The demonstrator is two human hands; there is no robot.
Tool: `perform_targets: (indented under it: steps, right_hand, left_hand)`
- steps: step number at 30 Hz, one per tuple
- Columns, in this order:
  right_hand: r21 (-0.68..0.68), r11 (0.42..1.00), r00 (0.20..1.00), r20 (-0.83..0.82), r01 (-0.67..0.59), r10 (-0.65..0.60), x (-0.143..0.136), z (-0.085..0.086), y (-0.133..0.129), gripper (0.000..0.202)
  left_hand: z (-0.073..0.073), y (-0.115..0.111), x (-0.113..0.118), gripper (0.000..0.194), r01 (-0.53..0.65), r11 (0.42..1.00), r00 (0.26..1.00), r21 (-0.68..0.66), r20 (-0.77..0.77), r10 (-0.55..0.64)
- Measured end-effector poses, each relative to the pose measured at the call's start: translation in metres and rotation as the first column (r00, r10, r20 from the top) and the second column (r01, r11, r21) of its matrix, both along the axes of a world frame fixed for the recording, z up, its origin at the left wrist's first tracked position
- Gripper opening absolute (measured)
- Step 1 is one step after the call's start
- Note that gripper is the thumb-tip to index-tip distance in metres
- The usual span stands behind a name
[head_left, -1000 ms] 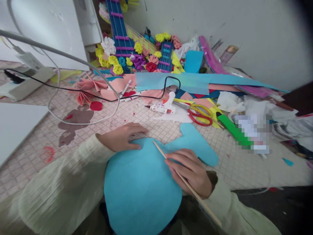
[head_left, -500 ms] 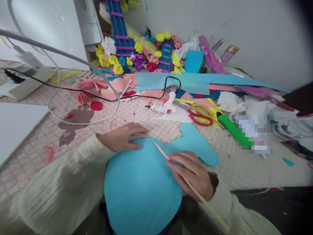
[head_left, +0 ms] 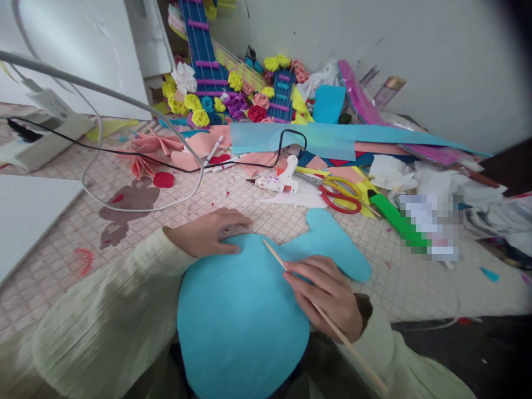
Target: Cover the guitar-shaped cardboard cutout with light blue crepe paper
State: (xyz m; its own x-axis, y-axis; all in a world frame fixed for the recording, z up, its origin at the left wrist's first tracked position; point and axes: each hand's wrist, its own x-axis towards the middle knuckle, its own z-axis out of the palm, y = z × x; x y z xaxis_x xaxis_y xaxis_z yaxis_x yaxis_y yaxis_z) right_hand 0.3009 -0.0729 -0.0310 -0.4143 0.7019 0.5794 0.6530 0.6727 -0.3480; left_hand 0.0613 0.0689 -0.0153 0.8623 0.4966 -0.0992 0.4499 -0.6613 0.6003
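Observation:
A large light-blue rounded cutout [head_left: 243, 321], paper or felt, lies at the table's near edge and overhangs it. My left hand [head_left: 210, 231] rests at its top edge, thumb on the blue sheet and the other fingers stretched out past it over the table. Pinched in my right hand [head_left: 326, 296] is a thin wooden stick [head_left: 274, 254]; its tip points at the cutout's upper part, and its long end runs back over my right sleeve. A smaller light-blue cutout [head_left: 338, 249] with a curved outline lies beyond my right hand, partly covered by it.
Farther back are a white glue gun [head_left: 278, 182], red- and yellow-handled scissors [head_left: 343, 199] and a green cutter [head_left: 397, 220]. A white cable [head_left: 143, 209] loops across the left. Paper-flower decorations [head_left: 233, 100] stand against the wall, and a white board [head_left: 33, 216] lies at left.
The stick's tip has shifted very slightly to the right on the blue cutout. My left hand and the other things stay where they were.

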Motion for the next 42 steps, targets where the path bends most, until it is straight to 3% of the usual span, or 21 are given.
perform_targets:
  steps: [42]
  right_hand:
    - [-0.005, 1.0, 0.999, 0.035, 0.017, -0.017, 0.0057, -0.0021, -0.0065, 0.026]
  left_hand:
    - [0.0007, -0.0001, 0.0001, 0.05, 0.001, 1.0, 1.0, 0.002, -0.019, -0.001]
